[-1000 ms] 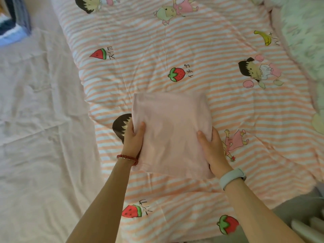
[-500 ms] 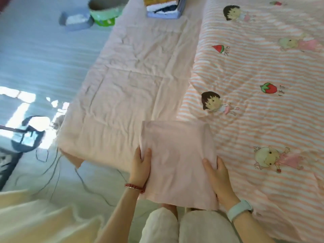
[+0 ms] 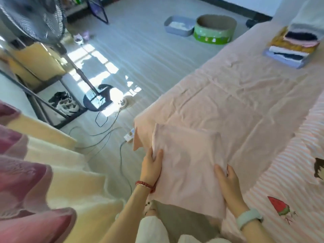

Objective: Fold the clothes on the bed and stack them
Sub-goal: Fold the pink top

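a sunlit bedroom with pale floorboards, a standing fan [image 3: 33, 18] by the near wall and cables trailing across the floor; the bed [image 3: 236, 95], under a creased pink sheet, fills the right of the scene, with a striped cartoon quilt [image 3: 298, 181] along its right side. a person standing at the bed's near left corner holds a folded pink garment [image 3: 189, 169] just above that corner, partly over the bed's edge and partly over the floor. the left hand [image 3: 151, 168] grips the garment's left edge, thumb on top and fingers curled beneath; the right hand [image 3: 228, 183] grips the right edge the same way, thumb pressed on the cloth. the garment is a flat, roughly square packet, slightly longer from near to far, held level between the two hands. at the bed's far end sits the stack of folded clothes [image 3: 294, 44], several layers in blue, white, dark, yellow and pink. the stack lies well apart from the garment, straight ahead and to the right along the bed's length, so the right hand is the nearer one to it. judging by this, the folding of this piece looks finished and the carry to the stack is the step in hand; the packet will need to stay flat so the loose near edge does not fall open.
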The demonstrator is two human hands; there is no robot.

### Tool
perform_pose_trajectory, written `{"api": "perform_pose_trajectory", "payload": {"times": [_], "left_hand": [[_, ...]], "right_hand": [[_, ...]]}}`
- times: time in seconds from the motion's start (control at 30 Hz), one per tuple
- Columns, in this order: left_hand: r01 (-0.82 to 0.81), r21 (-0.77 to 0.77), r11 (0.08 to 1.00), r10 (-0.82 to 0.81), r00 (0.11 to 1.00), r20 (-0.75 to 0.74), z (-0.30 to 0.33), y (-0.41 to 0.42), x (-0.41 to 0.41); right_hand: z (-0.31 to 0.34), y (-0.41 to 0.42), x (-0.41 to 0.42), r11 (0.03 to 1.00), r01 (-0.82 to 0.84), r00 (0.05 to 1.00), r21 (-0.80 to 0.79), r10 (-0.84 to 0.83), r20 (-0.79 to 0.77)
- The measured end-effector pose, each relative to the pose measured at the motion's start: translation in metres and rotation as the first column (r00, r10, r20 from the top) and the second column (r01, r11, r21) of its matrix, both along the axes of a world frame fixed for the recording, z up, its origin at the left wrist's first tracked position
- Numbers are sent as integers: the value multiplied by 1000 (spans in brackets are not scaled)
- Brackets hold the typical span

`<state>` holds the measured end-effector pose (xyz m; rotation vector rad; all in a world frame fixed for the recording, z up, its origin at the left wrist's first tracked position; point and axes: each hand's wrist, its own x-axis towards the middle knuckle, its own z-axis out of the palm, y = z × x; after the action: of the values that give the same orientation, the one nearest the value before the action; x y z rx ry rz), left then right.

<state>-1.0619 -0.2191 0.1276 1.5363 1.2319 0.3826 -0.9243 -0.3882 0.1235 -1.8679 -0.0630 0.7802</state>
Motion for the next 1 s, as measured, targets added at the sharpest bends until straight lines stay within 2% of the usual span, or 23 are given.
{"api": "perform_pose_trajectory", "payload": {"times": [0.13, 0.3, 0.5, 0.67, 0.87, 1.0], "left_hand": [[-65, 94, 993, 65, 998, 8, 20, 103, -39], [-192, 87, 978, 193, 981, -5, 30, 201, -86], [-280, 92, 956, 283, 959, -20, 27, 298, -95], [-244, 137, 960, 251, 967, -41, 27, 403, -60], [-149, 191, 970, 163, 985, -55, 46, 533, 25], [-97, 239, 966, 113, 992, -53, 62, 590, 79]], "right_hand": [[6, 113, -34, 998, -64, 998, 20, 64, 16], [14, 230, -67, 985, -162, 987, 61, 163, -8], [13, 347, -60, 962, -268, 963, 60, 269, -4], [7, 446, -26, 965, -253, 967, 74, 253, 9], [19, 568, 47, 980, -168, 986, 106, 165, 37], [29, 617, 95, 986, -115, 992, 119, 109, 61]]}}
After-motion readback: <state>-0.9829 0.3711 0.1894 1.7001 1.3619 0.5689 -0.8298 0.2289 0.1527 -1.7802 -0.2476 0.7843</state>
